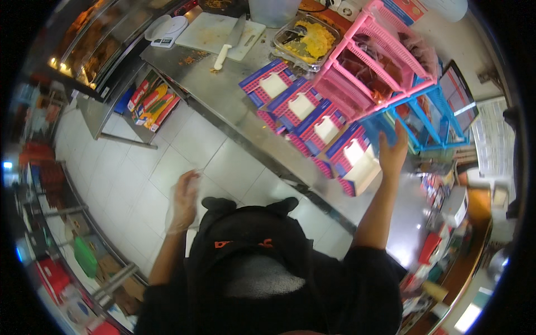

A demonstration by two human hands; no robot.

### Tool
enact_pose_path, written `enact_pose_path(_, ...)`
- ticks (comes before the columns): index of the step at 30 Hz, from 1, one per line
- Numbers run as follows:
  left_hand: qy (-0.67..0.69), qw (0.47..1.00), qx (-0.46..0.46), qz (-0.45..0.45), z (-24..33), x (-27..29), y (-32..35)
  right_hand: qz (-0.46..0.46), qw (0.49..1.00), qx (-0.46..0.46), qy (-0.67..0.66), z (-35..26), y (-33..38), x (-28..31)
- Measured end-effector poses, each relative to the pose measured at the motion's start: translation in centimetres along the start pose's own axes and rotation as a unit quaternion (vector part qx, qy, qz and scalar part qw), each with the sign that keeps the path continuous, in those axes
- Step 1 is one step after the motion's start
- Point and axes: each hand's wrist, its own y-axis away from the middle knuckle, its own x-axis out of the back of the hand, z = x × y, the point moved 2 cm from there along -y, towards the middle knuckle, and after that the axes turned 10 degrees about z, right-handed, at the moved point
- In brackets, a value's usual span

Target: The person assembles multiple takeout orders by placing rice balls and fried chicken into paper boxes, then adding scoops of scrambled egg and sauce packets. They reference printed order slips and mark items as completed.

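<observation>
My right hand [392, 149] reaches over the steel counter to the blue plastic rack [430, 120], its fingers stretched and apart with nothing seen in them. Whether the fingertips touch the rack I cannot tell. Beside that hand stands a slanting row of several blue and pink cardboard boxes [326, 129] with white parts; the nearest one has a raised flap. My left hand [186, 200], in a clear plastic glove, hangs above the floor away from the counter. Its fingers are loosely bent and slightly blurred, holding nothing visible.
On the counter [209, 100] are a white cutting board [215, 33], a knife [230, 44], a kitchen scale [170, 32] and a clear tub of yellow food [308, 39]. A pink rack [374, 61] holding packets stands behind the boxes. Shelves with goods [72, 251] line the left.
</observation>
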Motion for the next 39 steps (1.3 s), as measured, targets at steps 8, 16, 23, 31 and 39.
enact_pose_path(8, 0.180, 0.962, 0.061, 0.198, -6.0, 26.0, -3.1, -0.272, 0.867, 0.043, -0.414, -43.7, 14.0, -19.3)
enact_pose_path(16, 0.237, 0.874, -0.128, 0.404, -5.3, 40.7, -12.8, -0.473, 0.668, 0.286, -0.499, -75.6, 31.4, -25.7)
enact_pose_path(23, 0.085, 0.769, -0.197, 0.603, -10.3, 64.9, -18.3, -0.435, 0.451, 0.491, -0.605, -98.5, 39.3, -37.9)
enact_pose_path(31, 0.223, 0.669, -0.178, 0.687, -13.8, 86.2, -17.3, -0.686, 0.188, 0.635, -0.302, -124.3, 50.8, -42.0)
enact_pose_path(39, 0.182, 0.595, -0.195, 0.758, -24.1, 111.6, -10.9, -0.731, 0.024, 0.530, -0.428, -145.5, 60.9, -51.4)
